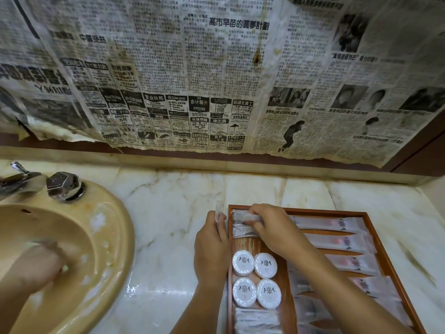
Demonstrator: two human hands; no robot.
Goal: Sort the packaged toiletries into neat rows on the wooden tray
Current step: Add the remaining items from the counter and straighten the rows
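Note:
A wooden tray [372,233] lies on the marble counter at the lower right. Several round white soap packs [243,263] sit in two rows in its left half. Long frosted sachets [337,242] lie in a row down its right half, and clear packets [255,320] lie at its near left. My right hand [272,229] reaches over the tray's far left corner and pinches a small clear packet [243,216]. My left hand [210,247] is beside the tray's left rim and grips a thin clear sachet [219,209] upright.
A beige sink [72,237] with a chrome tap [63,185] takes up the left; another person's hand [36,263] is in its basin. Old newspaper [216,73] covers the wall behind. Marble counter [173,225] shows between sink and tray.

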